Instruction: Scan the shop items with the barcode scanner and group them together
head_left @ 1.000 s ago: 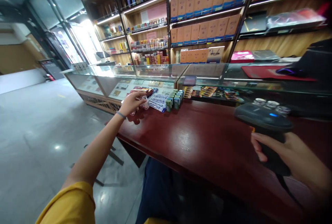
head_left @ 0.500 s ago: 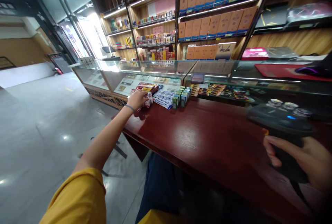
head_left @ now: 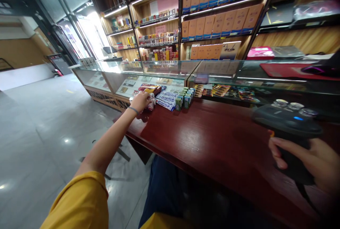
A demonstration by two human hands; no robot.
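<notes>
At the far left end of the dark red table [head_left: 196,140], my left hand [head_left: 140,102] reaches out with its fingers curled down over some small clear-wrapped packs [head_left: 151,102]. Its fingertips are partly hidden behind them. Just beyond lie red and yellow packets [head_left: 151,89], and to the right are flat blue-and-white packets [head_left: 167,99]. Rows of small green boxes [head_left: 183,100] stand beside those. On the right, my right hand [head_left: 305,158] is wrapped round the grip of a black barcode scanner [head_left: 287,119], which shows a blue light and a trailing cord.
Glass display counters [head_left: 156,69] run along the table's far side, with carded goods [head_left: 220,91] inside. Behind stand lit shelves holding tan boxes [head_left: 219,23]. A red mat [head_left: 281,70] with a mouse [head_left: 318,70] lies on the counter at right. A stool [head_left: 122,154] stands below left.
Almost nothing differs. The view has shifted very slightly; my left hand stays at the clear-wrapped packs and my right hand keeps the scanner in about the same place.
</notes>
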